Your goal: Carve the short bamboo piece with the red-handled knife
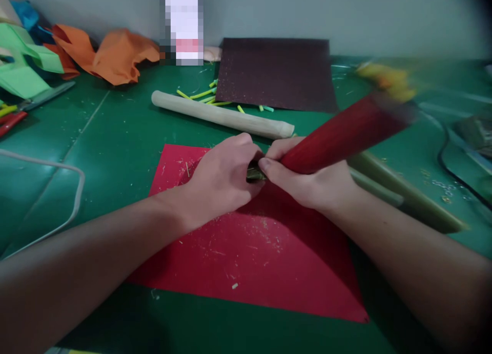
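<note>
Over a red sheet (pixel 253 241) strewn with fine shavings, my two hands meet near its far edge. My left hand (pixel 223 174) curls around a small dark greenish piece (pixel 254 173), most of it hidden by the fingers. Closed around the lower part of a thick red rod (pixel 346 133), my right hand (pixel 307 177) has its thumb against the left hand's piece. The rod slants up to the right, and a yellow tuft-like shape (pixel 388 80) blurs at its upper end. Whatever lies at the rod's lower end is covered by the right hand.
A pale wooden stick (pixel 223 115) lies beyond the hands, before a dark brown sheet (pixel 277 75) and short yellow-green strips (pixel 200 95). Orange crumpled material (pixel 115 57) and red-handled scissors (pixel 15 121) are at left. A greenish tube (pixel 407 195) lies beside the right forearm; a white cable (pixel 79 190) crosses the left.
</note>
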`<state>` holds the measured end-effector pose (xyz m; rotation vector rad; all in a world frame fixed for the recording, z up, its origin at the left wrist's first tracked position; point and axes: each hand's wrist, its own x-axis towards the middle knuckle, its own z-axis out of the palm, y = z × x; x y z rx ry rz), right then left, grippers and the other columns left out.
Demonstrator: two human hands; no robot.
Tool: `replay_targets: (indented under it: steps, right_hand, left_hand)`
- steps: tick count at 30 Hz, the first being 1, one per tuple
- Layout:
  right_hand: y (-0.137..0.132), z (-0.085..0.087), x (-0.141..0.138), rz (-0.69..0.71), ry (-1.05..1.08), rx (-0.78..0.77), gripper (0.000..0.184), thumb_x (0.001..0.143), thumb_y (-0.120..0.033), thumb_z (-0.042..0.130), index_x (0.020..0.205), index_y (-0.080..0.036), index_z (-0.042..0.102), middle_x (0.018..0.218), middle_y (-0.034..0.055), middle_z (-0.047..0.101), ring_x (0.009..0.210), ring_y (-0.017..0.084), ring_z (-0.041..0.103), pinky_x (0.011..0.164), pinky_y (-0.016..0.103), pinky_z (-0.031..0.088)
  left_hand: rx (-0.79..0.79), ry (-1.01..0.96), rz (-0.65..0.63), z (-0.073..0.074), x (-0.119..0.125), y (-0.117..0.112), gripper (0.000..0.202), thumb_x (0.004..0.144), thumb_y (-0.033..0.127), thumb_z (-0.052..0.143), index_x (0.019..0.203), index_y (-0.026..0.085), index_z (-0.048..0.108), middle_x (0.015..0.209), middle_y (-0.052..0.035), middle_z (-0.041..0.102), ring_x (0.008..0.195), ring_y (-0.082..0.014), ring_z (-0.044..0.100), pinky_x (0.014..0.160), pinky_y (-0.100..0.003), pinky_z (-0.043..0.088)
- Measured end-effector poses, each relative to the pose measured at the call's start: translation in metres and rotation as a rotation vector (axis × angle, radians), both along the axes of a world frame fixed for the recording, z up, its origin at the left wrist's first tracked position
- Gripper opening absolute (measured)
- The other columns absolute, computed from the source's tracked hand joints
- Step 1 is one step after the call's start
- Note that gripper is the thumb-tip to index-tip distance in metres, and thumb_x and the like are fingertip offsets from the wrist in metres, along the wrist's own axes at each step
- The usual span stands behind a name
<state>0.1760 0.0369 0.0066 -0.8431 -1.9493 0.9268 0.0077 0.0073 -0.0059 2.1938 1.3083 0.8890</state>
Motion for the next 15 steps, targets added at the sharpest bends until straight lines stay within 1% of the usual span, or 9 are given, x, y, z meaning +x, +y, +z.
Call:
replay_targets:
  steps: [2, 4, 7, 9, 12, 15]
  right_hand:
    - [-0.0005, -0.0007, -0.0010, -0.025, 0.006, 0.005, 0.020, 0.076, -0.018, 0.069, 0.061, -0.025, 0.057, 0.061, -0.0028, 0.059, 0.056, 0.014, 0.054, 0.057, 0.031, 0.049]
    - [-0.0004, -0.0011, -0.0022, -0.095, 0.055, 0.007, 0.020, 0.077, -0.019, 0.070, 0.061, -0.024, 0.057, 0.062, -0.0022, 0.059, 0.058, 0.014, 0.055, 0.059, 0.032, 0.049]
    - [0.0010, -0.0009, -0.0034, -0.195, 0.144, -0.023, 0.022, 0.078, -0.019, 0.067, 0.060, -0.024, 0.057, 0.061, -0.0015, 0.057, 0.057, 0.014, 0.053, 0.058, 0.032, 0.049]
    - [0.0019, 0.0001, -0.0027, -0.169, 0.121, -0.035, 0.025, 0.078, -0.018, 0.066, 0.057, -0.024, 0.055, 0.059, -0.0014, 0.055, 0.055, 0.013, 0.050, 0.057, 0.031, 0.047]
    - [0.0021, 0.0025, -0.0001, -0.081, 0.029, -0.040, 0.025, 0.077, -0.017, 0.066, 0.056, -0.024, 0.054, 0.056, -0.0020, 0.054, 0.053, 0.013, 0.048, 0.055, 0.030, 0.045]
    - [0.0014, 0.0045, 0.0025, -0.039, -0.020, -0.046, 0.022, 0.077, -0.018, 0.067, 0.059, -0.024, 0.055, 0.057, -0.0030, 0.053, 0.053, 0.012, 0.049, 0.054, 0.028, 0.045]
  left_hand:
    - [0.020, 0.018, 0.019, -0.0008, 0.0002, 0.0002, 0.025, 0.080, 0.016, 0.064, 0.071, 0.021, 0.042, 0.078, -0.0001, 0.049, 0.070, -0.0142, 0.047, 0.057, -0.031, 0.036]
    - [0.040, 0.075, 0.046, -0.0009, 0.0004, 0.0002, 0.022, 0.081, 0.019, 0.065, 0.072, 0.021, 0.044, 0.079, -0.0008, 0.050, 0.070, -0.0147, 0.047, 0.057, -0.032, 0.034]
    - [0.025, 0.136, 0.072, 0.0002, 0.0007, -0.0003, 0.017, 0.081, 0.022, 0.065, 0.076, 0.020, 0.049, 0.081, -0.0019, 0.052, 0.071, -0.0156, 0.049, 0.057, -0.033, 0.034]
    - [0.010, 0.127, 0.087, 0.0005, 0.0007, -0.0007, 0.018, 0.082, 0.025, 0.066, 0.077, 0.019, 0.049, 0.081, -0.0015, 0.052, 0.069, -0.0149, 0.048, 0.056, -0.033, 0.033]
    - [0.013, 0.090, 0.076, -0.0003, 0.0005, -0.0006, 0.021, 0.083, 0.029, 0.065, 0.075, 0.019, 0.048, 0.079, -0.0005, 0.050, 0.066, -0.0138, 0.046, 0.054, -0.032, 0.030]
    - [0.008, 0.049, 0.036, -0.0003, 0.0003, 0.0000, 0.021, 0.083, 0.025, 0.065, 0.073, 0.020, 0.047, 0.078, 0.0000, 0.049, 0.067, -0.0134, 0.045, 0.054, -0.031, 0.030]
